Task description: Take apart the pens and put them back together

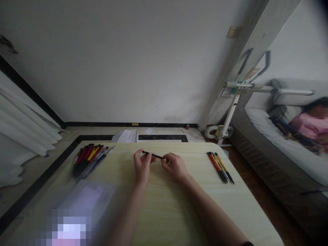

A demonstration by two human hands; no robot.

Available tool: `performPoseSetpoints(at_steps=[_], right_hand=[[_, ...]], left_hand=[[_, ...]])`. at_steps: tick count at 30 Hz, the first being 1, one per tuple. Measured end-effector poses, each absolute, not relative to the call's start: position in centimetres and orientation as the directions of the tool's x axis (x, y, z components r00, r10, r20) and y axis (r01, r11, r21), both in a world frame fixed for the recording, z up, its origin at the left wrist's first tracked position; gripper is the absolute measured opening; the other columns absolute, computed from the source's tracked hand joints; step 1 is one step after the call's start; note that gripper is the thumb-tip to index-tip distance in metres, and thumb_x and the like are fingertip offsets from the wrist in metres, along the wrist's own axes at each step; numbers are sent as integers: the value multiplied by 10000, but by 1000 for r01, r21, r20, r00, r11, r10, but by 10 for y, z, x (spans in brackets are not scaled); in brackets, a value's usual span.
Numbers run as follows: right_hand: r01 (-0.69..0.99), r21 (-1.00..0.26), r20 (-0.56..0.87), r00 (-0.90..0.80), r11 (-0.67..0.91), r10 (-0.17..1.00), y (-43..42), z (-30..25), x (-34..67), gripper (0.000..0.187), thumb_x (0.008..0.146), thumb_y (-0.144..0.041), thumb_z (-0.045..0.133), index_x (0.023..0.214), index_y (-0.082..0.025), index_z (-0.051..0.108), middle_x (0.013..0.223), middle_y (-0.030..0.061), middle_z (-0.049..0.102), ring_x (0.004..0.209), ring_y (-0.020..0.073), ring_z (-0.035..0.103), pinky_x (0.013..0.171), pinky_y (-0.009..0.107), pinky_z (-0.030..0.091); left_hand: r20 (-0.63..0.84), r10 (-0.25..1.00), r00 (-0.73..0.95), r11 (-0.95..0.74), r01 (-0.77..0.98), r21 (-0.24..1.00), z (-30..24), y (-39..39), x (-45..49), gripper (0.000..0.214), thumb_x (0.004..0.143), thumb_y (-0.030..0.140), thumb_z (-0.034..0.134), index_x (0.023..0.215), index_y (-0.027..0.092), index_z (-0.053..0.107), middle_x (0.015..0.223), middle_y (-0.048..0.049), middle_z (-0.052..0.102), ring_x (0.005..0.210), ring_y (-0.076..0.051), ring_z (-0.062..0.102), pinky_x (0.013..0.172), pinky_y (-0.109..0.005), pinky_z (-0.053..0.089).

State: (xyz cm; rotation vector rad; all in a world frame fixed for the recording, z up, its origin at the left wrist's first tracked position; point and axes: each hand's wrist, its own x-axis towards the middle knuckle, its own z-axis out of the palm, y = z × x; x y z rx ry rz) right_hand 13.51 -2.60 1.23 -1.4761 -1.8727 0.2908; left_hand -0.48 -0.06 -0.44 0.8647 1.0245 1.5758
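Note:
A slim black pen is held roughly level between both hands, over the far half of the wooden table. My left hand pinches its clip end between thumb and fingers. At the other end, the closed fingers of my right hand grip the tip, which they partly hide. On the left of the table lies a big pile of pens in black, red, yellow and blue. A small group of pens, red, yellow and grey with black ends, lies side by side on the right.
A blurred pale sheet or packet lies at the table's near left. Beyond the far edge, a box with papers stands on the floor. Exercise equipment and a sofa with a person on it are at right.

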Motion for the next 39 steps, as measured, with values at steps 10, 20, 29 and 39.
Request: performPoseSetpoints(at_steps=[10,20,29,39], right_hand=[[747,-579,400,-89,327,912,-26,13,134,128,763,-256,494,785,-193,603,667,6,566,563,100,494,549,201,360],[749,-574,398,-96,330,912,-26,13,135,119,757,-250,505,775,-189,606,658,5,566,565,99,497,550,200,363],[752,-571,398,-96,329,912,-27,15,134,127,760,-248,497,775,-190,609,661,10,571,569,102,499,554,203,363],[761,-568,382,-94,314,919,-27,16,134,126,764,-258,493,765,-194,602,656,8,569,563,104,496,546,202,363]], left_hand=[[51,976,-211,-127,-366,922,-5,-1,-4,487,675,275,621,1063,196,337,703,-13,614,569,-136,607,620,-342,491],[41,976,-214,-115,-349,930,-5,0,-5,522,655,297,632,1068,185,335,702,-9,609,562,-139,607,623,-358,495],[24,973,-228,-106,-355,929,-5,0,-5,539,635,302,652,1055,186,335,714,-15,619,561,-142,612,615,-352,497],[37,976,-212,-114,-362,925,-7,0,-5,508,648,297,640,1043,183,341,736,-25,621,579,-143,615,622,-350,496]])
